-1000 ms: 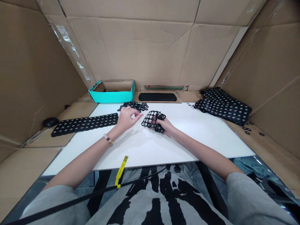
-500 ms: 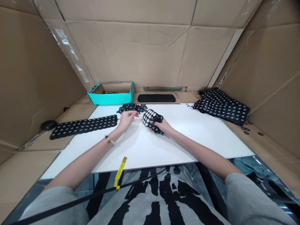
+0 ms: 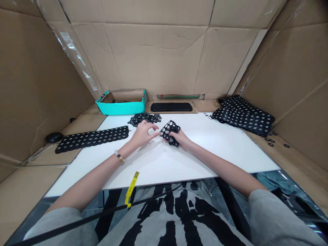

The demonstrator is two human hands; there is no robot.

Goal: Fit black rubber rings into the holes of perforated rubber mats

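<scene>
My right hand (image 3: 182, 139) is closed round a small piece of black ring mesh (image 3: 169, 128), bunched and folded over near the middle of the white board. My left hand (image 3: 143, 134) is just left of it, with thumb and fingers apart. One of its digits reaches the mesh's left edge; whether it touches I cannot tell. Behind the left hand lies a loose pile of small black rings (image 3: 145, 118), partly covered by the fingers. A long strip of black ring mesh (image 3: 92, 139) lies flat to the left of that hand.
A turquoise open box (image 3: 120, 108) stands at the back left, with dark pieces inside. Another mesh strip (image 3: 171, 107) lies at the back. Folded black mesh (image 3: 246, 116) is heaped at the right, with several loose rings (image 3: 271, 144) beside it. Cardboard walls (image 3: 153, 58) enclose the white board (image 3: 205, 150).
My left hand has moved right, away from the ring pile to the mesh's edge, and its fingers have spread. The mesh in my right hand has tilted and looks more folded.
</scene>
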